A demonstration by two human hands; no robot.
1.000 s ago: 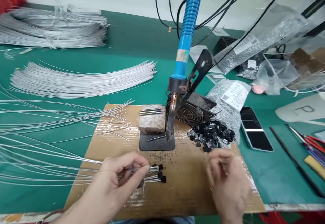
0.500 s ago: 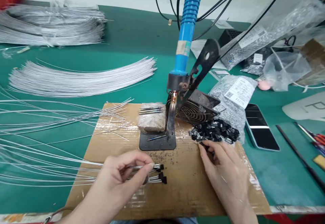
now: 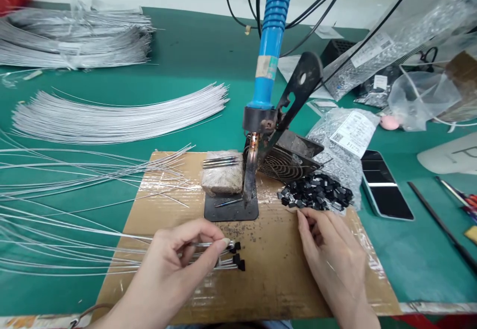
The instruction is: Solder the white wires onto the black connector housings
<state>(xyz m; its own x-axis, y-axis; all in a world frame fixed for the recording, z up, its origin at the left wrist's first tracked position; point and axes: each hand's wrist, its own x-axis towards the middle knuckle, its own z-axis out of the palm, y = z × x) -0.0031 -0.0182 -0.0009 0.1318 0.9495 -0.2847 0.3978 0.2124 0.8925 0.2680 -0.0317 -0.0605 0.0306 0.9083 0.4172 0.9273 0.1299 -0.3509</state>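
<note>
My left hand [image 3: 182, 259] is closed, thumb and forefinger pinching a thin white wire [image 3: 138, 237] above the cardboard. Under and beside its fingertips lie several white wires ending in small black connectors [image 3: 239, 263]. My right hand [image 3: 331, 254] rests at the near edge of a pile of small black connectors [image 3: 316, 191]. Its thumb and forefinger are drawn together, and whatever lies between them is hidden. Just beyond the hands, a soldering iron with a blue handle [image 3: 270, 55] hangs tip down over a small black plate [image 3: 231, 213].
Loose white wires [image 3: 67, 185] spread leftward off the cardboard sheet [image 3: 272, 289]. Behind them lies a wire bundle [image 3: 122, 115]. A wrapped block [image 3: 222, 175] and a black fan [image 3: 286, 162] flank the iron's tip. At right are a phone [image 3: 387, 185] and a labelled plastic bag [image 3: 346, 135].
My right hand has shifted slightly right, and its thumb and forefinger have come closer together beside the pile. My left hand keeps its pinch in nearly the same place.
</note>
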